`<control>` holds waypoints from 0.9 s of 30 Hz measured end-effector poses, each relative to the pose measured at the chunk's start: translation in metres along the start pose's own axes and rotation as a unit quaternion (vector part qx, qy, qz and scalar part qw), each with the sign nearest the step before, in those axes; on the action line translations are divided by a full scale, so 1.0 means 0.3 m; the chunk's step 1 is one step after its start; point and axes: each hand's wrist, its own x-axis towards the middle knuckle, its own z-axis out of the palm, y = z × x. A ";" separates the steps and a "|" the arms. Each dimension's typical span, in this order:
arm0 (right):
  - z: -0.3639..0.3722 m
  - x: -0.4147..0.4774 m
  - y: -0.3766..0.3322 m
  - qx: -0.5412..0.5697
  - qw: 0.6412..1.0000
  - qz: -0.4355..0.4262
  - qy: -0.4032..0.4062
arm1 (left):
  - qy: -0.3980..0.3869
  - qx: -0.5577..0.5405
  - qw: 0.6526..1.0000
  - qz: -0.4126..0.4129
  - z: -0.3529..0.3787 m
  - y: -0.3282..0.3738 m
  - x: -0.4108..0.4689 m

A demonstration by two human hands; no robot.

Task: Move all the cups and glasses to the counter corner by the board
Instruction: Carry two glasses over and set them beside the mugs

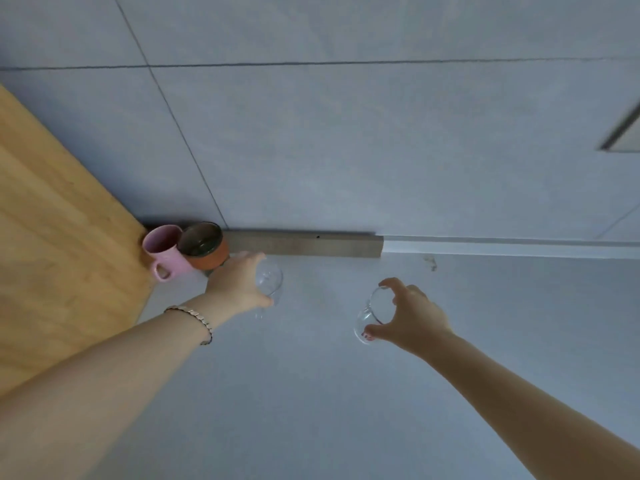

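Observation:
A pink mug (162,249) and a brown cup with a dark inside (204,245) stand together in the counter corner, touching the wooden board (59,237) on the left. My left hand (239,282) grips a clear glass (270,277) just right of the brown cup. Farther right, my right hand (410,315) holds a second clear glass (375,311) by its rim, fingers curled around the top. Both glasses are low over the white counter (311,393); whether they touch it I cannot tell.
A grey-brown strip (304,245) runs along the foot of the tiled wall (346,150) behind the glasses. The board leans or lies along the left side. A dark-framed fitting (623,133) shows at the right edge.

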 end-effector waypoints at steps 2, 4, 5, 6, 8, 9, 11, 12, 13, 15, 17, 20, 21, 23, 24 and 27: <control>0.024 0.030 -0.084 -0.007 1.000 -0.010 -0.004 | 0.010 0.017 1.000 0.007 -0.033 -0.069 0.058; 0.039 0.060 -0.144 -0.017 1.000 -0.018 -0.005 | 0.021 0.045 0.999 0.019 -0.054 -0.110 0.119; 0.046 0.077 -0.166 -0.022 0.999 -0.022 -0.004 | 0.024 0.059 0.998 0.027 -0.061 -0.124 0.148; 0.052 0.095 -0.184 -0.029 0.999 -0.026 -0.004 | 0.025 0.066 0.997 0.033 -0.064 -0.134 0.175; 0.065 0.133 -0.213 -0.044 0.999 -0.031 -0.007 | 0.027 0.060 0.997 0.040 -0.063 -0.151 0.223; 0.070 0.152 -0.227 -0.050 0.998 -0.031 -0.007 | 0.034 0.052 0.997 0.045 -0.060 -0.161 0.247; 0.079 0.194 -0.253 -0.058 0.998 -0.031 -0.009 | 0.043 0.043 0.996 0.058 -0.053 -0.183 0.289; 0.084 0.218 -0.269 -0.058 0.998 -0.031 -0.010 | 0.037 0.047 0.996 0.067 -0.050 -0.194 0.303; 0.090 0.242 -0.285 -0.054 0.998 -0.031 -0.010 | 0.025 0.057 0.995 0.076 -0.046 -0.204 0.314; 0.104 0.297 -0.325 -0.048 0.998 -0.034 -0.013 | 0.012 0.079 0.992 0.093 -0.036 -0.224 0.333; 0.124 0.358 -0.374 -0.048 0.998 -0.040 -0.018 | 0.022 0.081 0.992 0.099 -0.021 -0.244 0.349; 0.163 0.449 -0.456 -0.049 0.997 -0.052 -0.018 | 0.037 0.092 0.989 0.106 0.005 -0.258 0.368; 0.179 0.473 -0.484 -0.050 0.997 -0.055 -0.017 | 0.038 0.100 0.988 0.109 0.014 -0.263 0.373; 0.211 0.510 -0.528 -0.040 0.998 -0.055 -0.012 | 0.045 0.122 0.985 0.112 0.027 -0.272 0.380; 0.227 0.522 -0.542 -0.027 0.998 -0.052 -0.009 | 0.050 0.135 0.983 0.112 0.032 -0.275 0.384; 0.266 0.542 -0.563 0.020 0.999 -0.040 0.002 | 0.053 0.171 0.978 0.110 0.055 -0.275 0.381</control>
